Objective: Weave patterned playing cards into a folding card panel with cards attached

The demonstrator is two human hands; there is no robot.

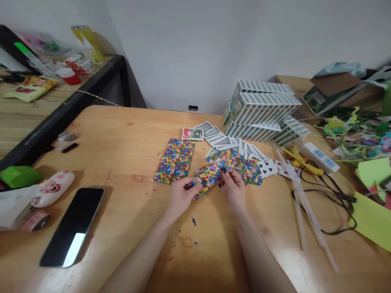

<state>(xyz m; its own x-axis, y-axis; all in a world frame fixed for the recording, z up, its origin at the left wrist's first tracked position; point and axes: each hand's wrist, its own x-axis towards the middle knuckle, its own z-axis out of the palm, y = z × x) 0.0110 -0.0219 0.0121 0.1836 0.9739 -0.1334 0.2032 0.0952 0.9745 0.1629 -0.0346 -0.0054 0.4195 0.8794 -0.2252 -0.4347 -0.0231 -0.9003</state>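
Note:
My left hand point(185, 193) is closed, thumb on top, around the lower left end of a narrow piece with a dense red, blue, yellow and green pattern point(211, 174). The fingers of my right hand point(233, 188) pinch its edge farther right. Whether it is paper or plastic I cannot tell. More of the same patterned material point(252, 170) lies just beyond my right hand, partly over the spread cards. To the left, a folded-looking patterned piece point(175, 160) rests flat on the table. Playing cards point(224, 141) fan out face down behind, with a boxed deck point(192, 134) beside them.
Card boxes point(264, 108) are stacked at the back right. A power strip point(320, 156), black cable point(334, 199), yellow tool point(301, 159) and clear sticks point(311, 219) occupy the right. At left are a phone point(73, 224), a white squeezy toy point(55, 188) and a green object point(20, 177).

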